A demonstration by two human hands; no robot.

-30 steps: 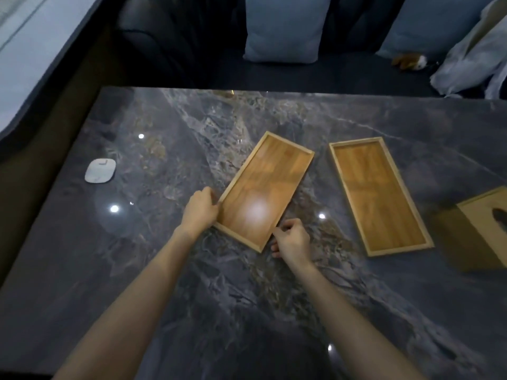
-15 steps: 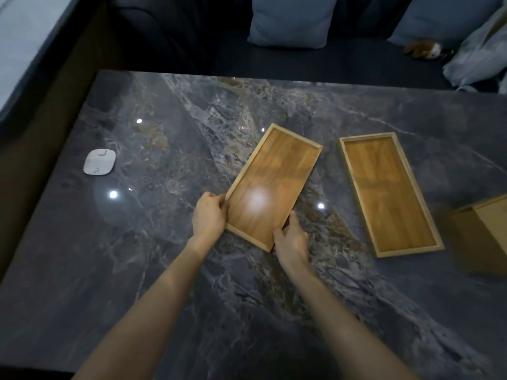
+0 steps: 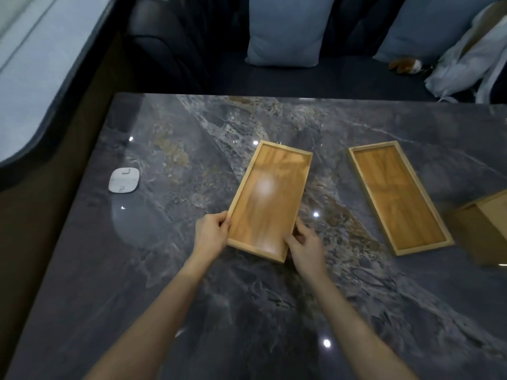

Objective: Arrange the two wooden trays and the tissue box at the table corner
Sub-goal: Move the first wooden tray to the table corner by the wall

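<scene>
Two shallow wooden trays lie on a dark marble table [image 3: 192,297]. The left tray [image 3: 270,198] is near the table's middle, its long side running away from me and leaning slightly right. My left hand [image 3: 211,233] grips its near left edge and my right hand [image 3: 304,244] grips its near right corner. The right tray [image 3: 399,196] lies flat, apart from both hands. A wooden tissue box [image 3: 485,226] stands at the right edge of the view, partly cut off.
A small white rounded pad [image 3: 124,180] rests near the table's left edge. Beyond the far edge is a dark sofa with pale blue cushions [image 3: 285,31], a white cloth [image 3: 466,64] and a small plush toy [image 3: 406,66]. A floor gap runs along the left.
Both hands have closed on the left tray's near end and turned it from a strong diagonal toward straight. My view has shifted, so the tissue box sits further off to the right.
</scene>
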